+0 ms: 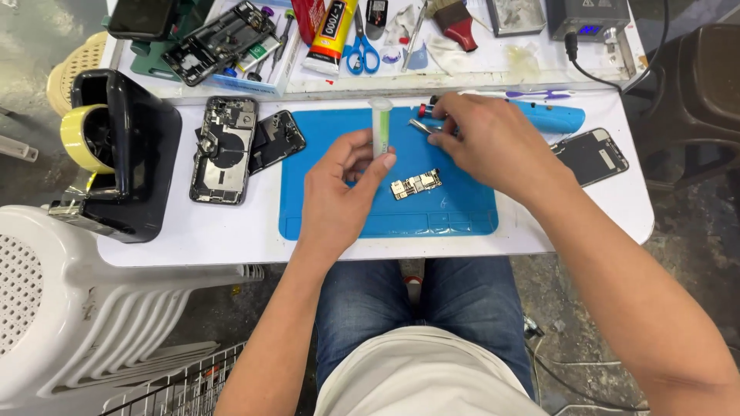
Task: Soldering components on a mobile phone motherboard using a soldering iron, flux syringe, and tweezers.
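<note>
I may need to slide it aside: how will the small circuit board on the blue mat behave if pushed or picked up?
The circuit board looks thin and flat, so probably stiff, light and unlikely to roll. It lies flat on the blue mat, whose surface probably grips, so a push may drag rather than glide. Exposed components suggest it is fragile; lifting by the edges seems wiser.

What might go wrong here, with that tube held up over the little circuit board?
The tube in the left hand stands upright above the blue mat; it might drip or slip onto the small circuit board. The right hand pinches tweezers nearby, which might scratch the board.
</note>
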